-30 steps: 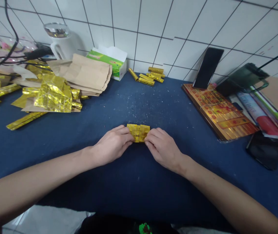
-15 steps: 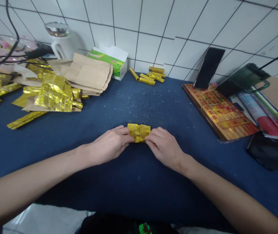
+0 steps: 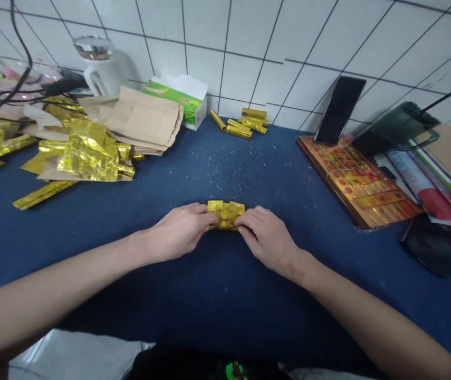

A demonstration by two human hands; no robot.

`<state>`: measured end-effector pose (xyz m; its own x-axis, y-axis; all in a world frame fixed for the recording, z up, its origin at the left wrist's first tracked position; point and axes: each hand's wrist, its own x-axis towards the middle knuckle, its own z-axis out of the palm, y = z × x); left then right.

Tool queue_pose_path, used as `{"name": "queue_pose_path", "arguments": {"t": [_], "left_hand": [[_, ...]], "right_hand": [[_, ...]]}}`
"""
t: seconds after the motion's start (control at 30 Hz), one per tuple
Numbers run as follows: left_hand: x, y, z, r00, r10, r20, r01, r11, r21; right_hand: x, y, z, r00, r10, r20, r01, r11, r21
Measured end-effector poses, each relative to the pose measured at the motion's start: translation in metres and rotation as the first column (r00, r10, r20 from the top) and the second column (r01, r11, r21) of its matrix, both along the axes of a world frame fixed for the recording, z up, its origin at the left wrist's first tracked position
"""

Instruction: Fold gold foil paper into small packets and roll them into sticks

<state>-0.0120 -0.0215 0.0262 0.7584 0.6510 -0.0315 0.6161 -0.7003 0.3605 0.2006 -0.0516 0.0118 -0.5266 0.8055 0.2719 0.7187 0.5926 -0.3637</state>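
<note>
A small piece of folded gold foil paper lies on the blue tabletop in front of me, its near edge turned up in a narrow fold. My left hand pinches its left end between thumb and fingers. At the right end, my right hand grips the same piece with closed fingers. The fingertips hide both near corners. Farther back by the wall, several small folded gold strips lie in a loose group.
To the left are loose gold foil sheets, brown paper, a green box and a white mug. At right, a phone leans above a red-gold packet, near a dark tumbler and another black phone.
The near edge of the gold foil paper has been folded up, so the piece looks shorter. My left thumb has shifted slightly up along it. The right hand has barely moved.
</note>
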Motion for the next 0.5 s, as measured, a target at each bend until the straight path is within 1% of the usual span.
{"name": "queue_pose_path", "arguments": {"t": [0.1,0.23,0.37,0.5], "left_hand": [[0.0021,-0.0009,-0.0006,0.999,0.036,-0.010,-0.036,0.999,-0.010],[0.0051,-0.0035,-0.0020,0.997,0.079,-0.019,-0.079,0.997,0.008],[0.0062,-0.0043,-0.0031,0.996,0.094,-0.012,-0.094,0.995,0.023],[0.0042,-0.0013,-0.0040,0.995,0.093,0.026,-0.093,0.996,-0.005]], "right_hand": [[-0.0006,0.0005,0.0003,1.000,0.008,0.025,-0.008,1.000,0.011],[-0.0017,0.0002,0.0003,0.997,0.012,0.077,-0.015,0.999,0.039],[-0.0022,0.0002,-0.0007,0.996,0.012,0.087,-0.017,0.998,0.059],[-0.0018,0.0012,-0.0004,0.995,0.024,0.101,-0.029,0.998,0.050]]}}
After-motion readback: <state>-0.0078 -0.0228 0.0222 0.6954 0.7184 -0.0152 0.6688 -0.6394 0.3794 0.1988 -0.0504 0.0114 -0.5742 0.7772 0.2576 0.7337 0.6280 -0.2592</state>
